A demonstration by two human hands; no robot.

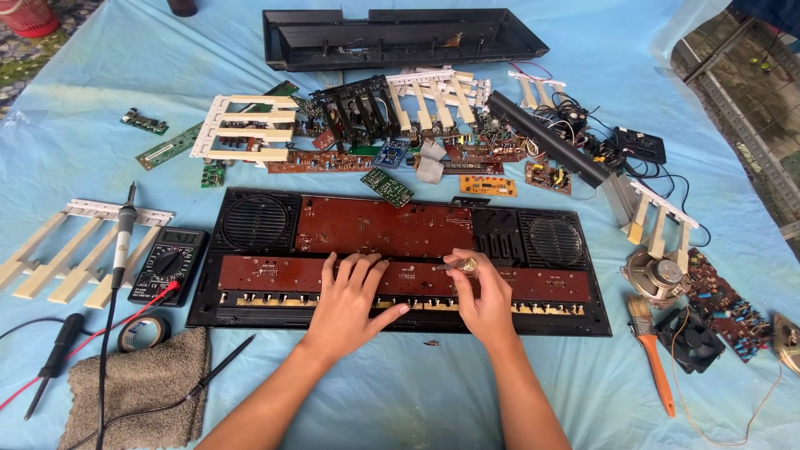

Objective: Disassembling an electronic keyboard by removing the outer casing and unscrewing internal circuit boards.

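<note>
An opened black keyboard panel [250,312] lies face down on a blue sheet, with brown circuit boards [383,227] and two round speaker grilles inside. My left hand [350,304] rests flat, fingers spread, on the lower brown board. My right hand [479,296] pinches a small screwdriver [462,266] with a metal tip pointing left, held just above the same board.
A black multimeter [169,264] with red lead, soldering iron [123,233], tape roll [143,332] and grey towel [137,385] lie left. White key sets [79,250], loose boards [387,187], a black case [400,37] sit behind. A speaker [658,275], orange brush [654,358] and fan [690,340] lie right.
</note>
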